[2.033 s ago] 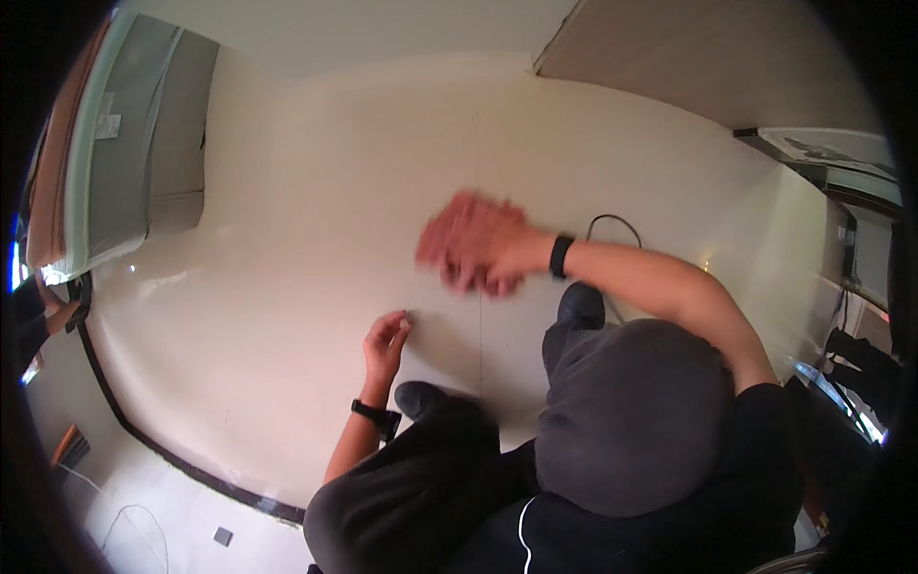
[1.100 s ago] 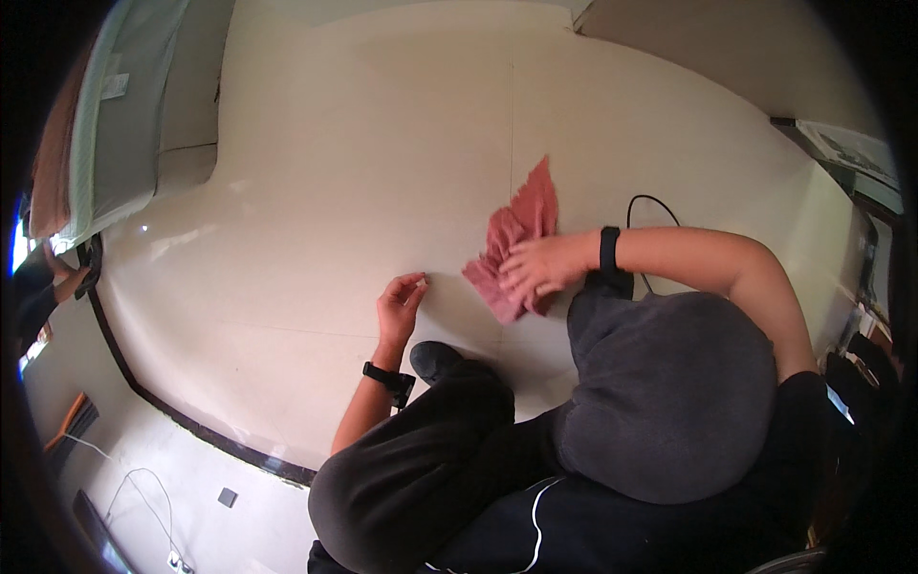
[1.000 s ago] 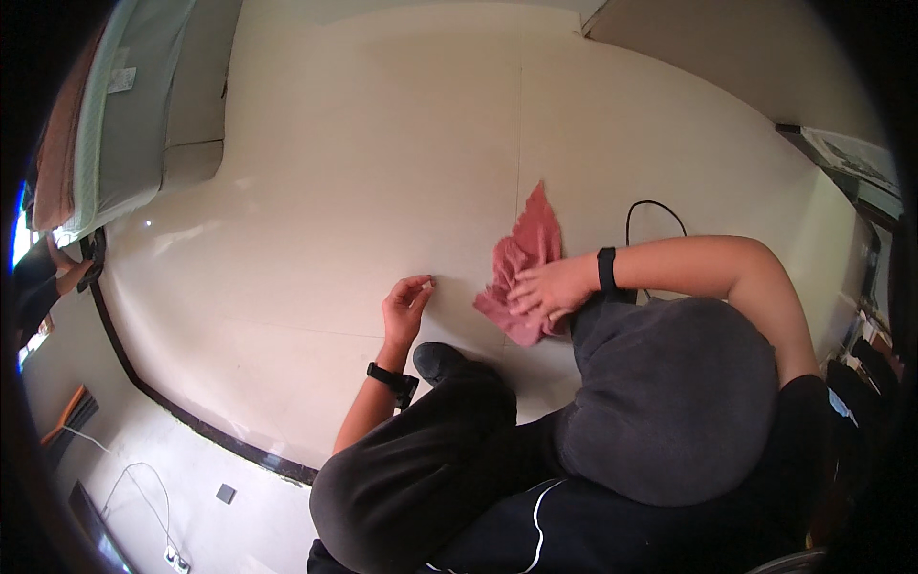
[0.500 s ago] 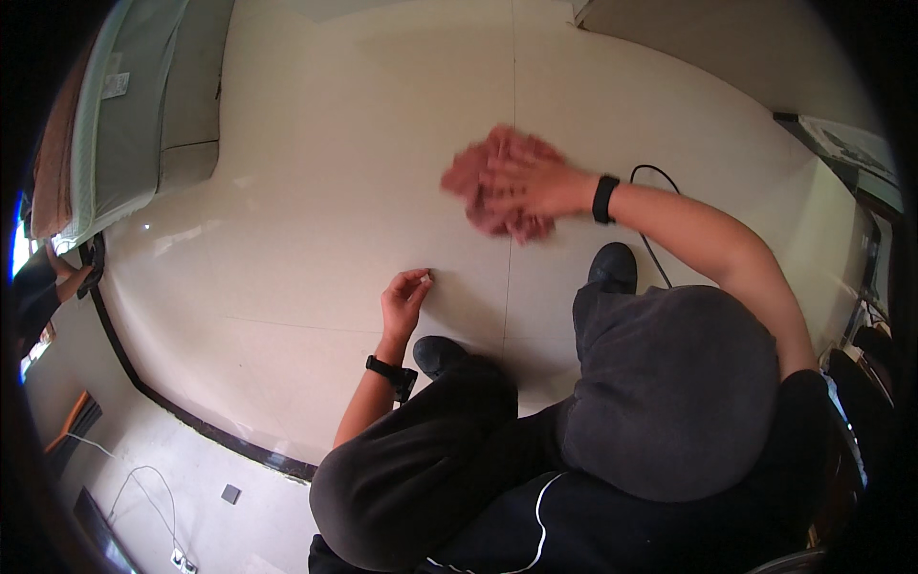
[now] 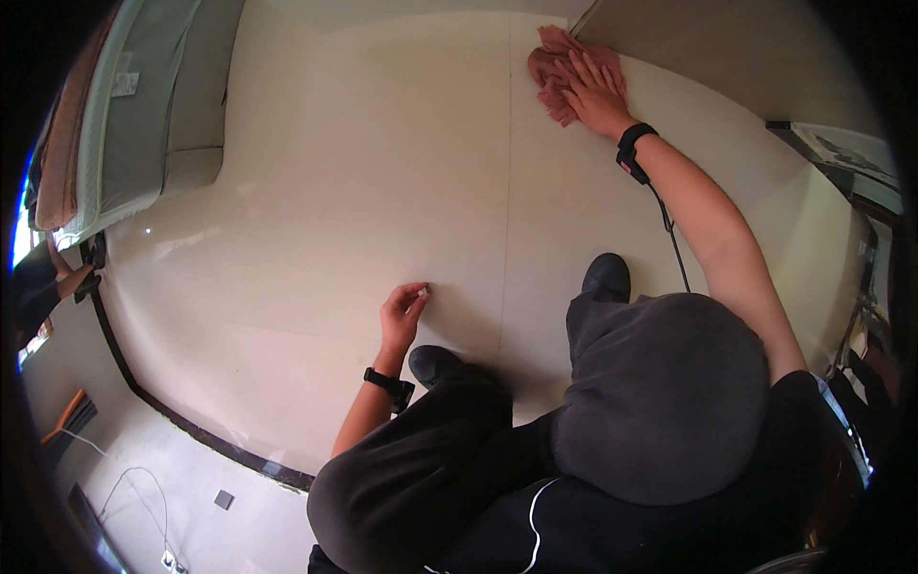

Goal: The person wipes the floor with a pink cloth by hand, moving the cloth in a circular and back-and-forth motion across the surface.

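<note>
A crumpled pink cloth (image 5: 552, 78) lies on the pale tiled floor (image 5: 373, 172), at the foot of a large brown-grey panel. On top of it rests my right hand (image 5: 601, 101), palm down with the fingers spread, pressing the cloth to the tiles. My left hand (image 5: 403, 314) is held in front of my left shoe, thumb and fingertips pinched together. A tiny pale bit (image 5: 423, 291) shows at those fingertips, too small to name. Each wrist wears a black band, and a black cable (image 5: 678, 247) hangs from the right one.
At the far left stands a grey upholstered bed base (image 5: 196, 115) with a brown cover. The brown-grey panel (image 5: 708, 48) bounds the floor at far right. My dark shoes (image 5: 606, 277) and bent knees are near. Another person's legs (image 5: 72, 282) show at the left edge, by a dark skirting strip.
My right hand has slid the pink cloth away from me and to the right, up to the panel. My left hand keeps its pinch and has hardly moved.
</note>
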Demonstrator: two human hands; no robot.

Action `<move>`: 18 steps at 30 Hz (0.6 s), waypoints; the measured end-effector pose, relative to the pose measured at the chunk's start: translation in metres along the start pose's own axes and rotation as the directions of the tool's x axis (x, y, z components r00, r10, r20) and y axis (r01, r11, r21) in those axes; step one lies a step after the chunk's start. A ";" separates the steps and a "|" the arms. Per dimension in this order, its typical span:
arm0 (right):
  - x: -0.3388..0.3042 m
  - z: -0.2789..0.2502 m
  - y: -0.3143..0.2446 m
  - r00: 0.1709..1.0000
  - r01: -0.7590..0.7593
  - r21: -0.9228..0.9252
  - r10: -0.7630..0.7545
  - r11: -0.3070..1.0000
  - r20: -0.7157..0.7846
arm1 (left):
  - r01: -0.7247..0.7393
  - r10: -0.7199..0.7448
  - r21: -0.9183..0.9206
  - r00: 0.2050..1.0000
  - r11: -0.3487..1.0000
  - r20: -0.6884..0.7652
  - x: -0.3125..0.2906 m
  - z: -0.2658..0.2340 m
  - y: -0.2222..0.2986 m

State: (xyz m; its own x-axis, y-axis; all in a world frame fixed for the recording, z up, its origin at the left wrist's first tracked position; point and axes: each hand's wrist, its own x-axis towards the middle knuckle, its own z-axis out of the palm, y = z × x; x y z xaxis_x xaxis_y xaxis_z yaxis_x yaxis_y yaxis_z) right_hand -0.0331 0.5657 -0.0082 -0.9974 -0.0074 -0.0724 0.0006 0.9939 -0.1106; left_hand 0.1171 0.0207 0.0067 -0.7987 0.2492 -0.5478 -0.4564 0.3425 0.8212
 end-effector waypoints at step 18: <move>-0.026 0.003 -0.099 0.967 0.251 -0.033 -0.249 0.967 0.052 | -0.074 0.078 0.073 0.996 0.995 -0.048 0.001 -0.009 0.016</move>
State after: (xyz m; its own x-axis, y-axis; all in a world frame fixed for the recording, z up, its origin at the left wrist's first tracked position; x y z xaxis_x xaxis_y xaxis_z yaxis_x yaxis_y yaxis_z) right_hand -0.0068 0.4674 0.0018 -0.9608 -0.2608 -0.0939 -0.2524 0.9632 -0.0921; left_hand 0.1057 0.0177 0.0209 -0.8496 0.2316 -0.4739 -0.3660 0.3880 0.8459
